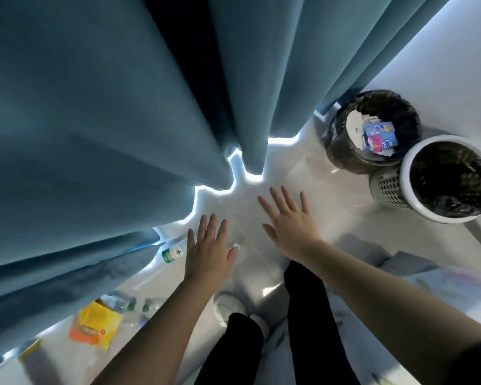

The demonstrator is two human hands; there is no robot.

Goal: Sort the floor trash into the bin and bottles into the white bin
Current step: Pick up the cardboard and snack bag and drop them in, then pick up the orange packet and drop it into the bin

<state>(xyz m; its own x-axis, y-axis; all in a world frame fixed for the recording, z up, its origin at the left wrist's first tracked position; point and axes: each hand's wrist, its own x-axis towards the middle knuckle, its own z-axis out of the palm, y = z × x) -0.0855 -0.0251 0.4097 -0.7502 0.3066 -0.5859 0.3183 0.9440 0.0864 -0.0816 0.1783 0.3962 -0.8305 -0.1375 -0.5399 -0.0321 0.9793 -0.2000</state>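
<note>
My left hand [207,251] and my right hand [290,222] are both stretched out flat over the pale floor, fingers spread, holding nothing. A clear bottle with a green label [172,253] lies just left of my left hand by the curtain's hem. More clear bottles [128,304] lie lower left beside a yellow and orange packet [95,323]. At the upper right stands a dark bin [372,132] holding wrappers and paper. Next to it is the white bin [406,168] with a black liner.
A heavy blue curtain [109,120] hangs along the left and top, close to my hands. My legs in black trousers [306,315] and a white shoe [229,305] are below. Grey folded pieces [400,262] lie on the floor at the right.
</note>
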